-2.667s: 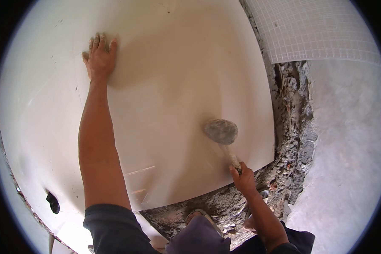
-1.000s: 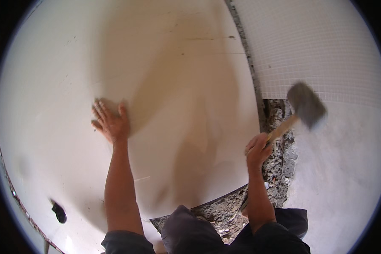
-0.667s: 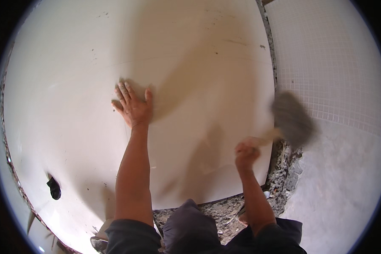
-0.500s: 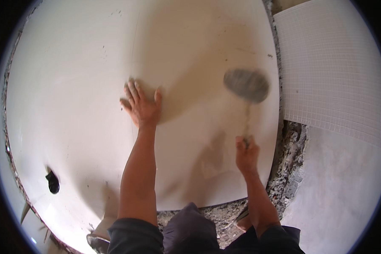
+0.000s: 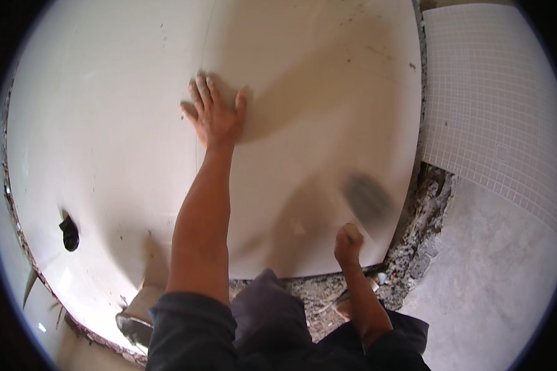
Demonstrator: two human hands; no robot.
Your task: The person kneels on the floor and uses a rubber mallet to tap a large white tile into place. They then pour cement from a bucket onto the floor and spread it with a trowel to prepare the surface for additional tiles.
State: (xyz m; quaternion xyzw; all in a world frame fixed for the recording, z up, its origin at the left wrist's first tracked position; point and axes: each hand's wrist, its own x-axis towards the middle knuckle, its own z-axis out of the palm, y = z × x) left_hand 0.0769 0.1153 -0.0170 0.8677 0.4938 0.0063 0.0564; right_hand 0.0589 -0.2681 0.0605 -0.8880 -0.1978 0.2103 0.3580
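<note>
A large smooth cream tile surface fills the middle, with a thin straight seam running up it near my left hand. My left hand lies flat on the tiles over that seam, fingers spread, holding nothing. My right hand is closed around the handle of a mallet. The dark, rounded mallet head is smeared by motion above the lower right part of the tiles. Whether the head touches the surface I cannot tell.
A black-edged hole opens in the tiles at the left. Rough broken mortar lines the right and near edges. Small white mosaic tiling and smooth grey floor lie to the right. A bucket-like container stands near my left arm.
My right hand and the mallet have swung down toward me, lower in the view. My left hand stays flat by the seam, while the whole view has shifted slightly.
</note>
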